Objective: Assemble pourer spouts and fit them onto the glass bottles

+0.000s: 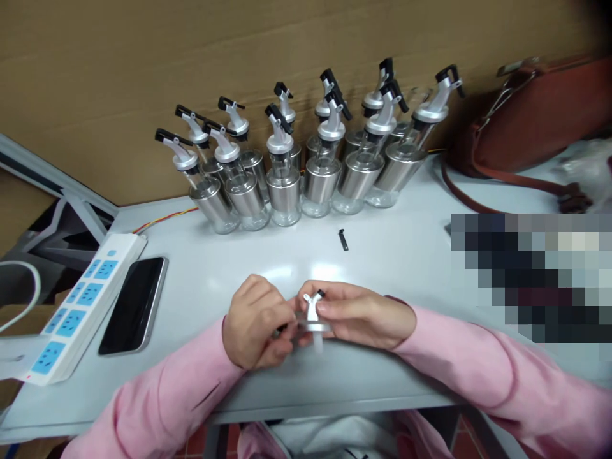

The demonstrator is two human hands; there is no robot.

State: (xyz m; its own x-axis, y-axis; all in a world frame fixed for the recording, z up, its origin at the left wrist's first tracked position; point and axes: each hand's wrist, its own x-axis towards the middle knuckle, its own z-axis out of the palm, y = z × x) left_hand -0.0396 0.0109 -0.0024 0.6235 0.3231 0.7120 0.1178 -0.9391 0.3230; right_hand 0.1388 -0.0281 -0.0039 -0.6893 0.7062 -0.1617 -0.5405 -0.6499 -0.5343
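Observation:
My right hand (366,317) grips a silver pourer spout (312,309) between thumb and fingers. The spout has a black tip, a round collar and a pale tube pointing down. Close beside it, my left hand (261,325) is closed, its fingertips near the collar. Something small and dark shows between those fingers, too hidden and blurred to name. Beyond the hands, a small black lever (343,240) lies loose on the table. Several glass bottles with steel bands (284,188) stand in rows at the back, topped with silver spouts and black levers.
A white power strip (102,287) and a black phone (134,306) lie at the left of the grey table (229,395). A brown bag (540,121) with a strap sits at the back right. Cardboard (119,83) rises behind the bottles. Part of the right side is pixelated.

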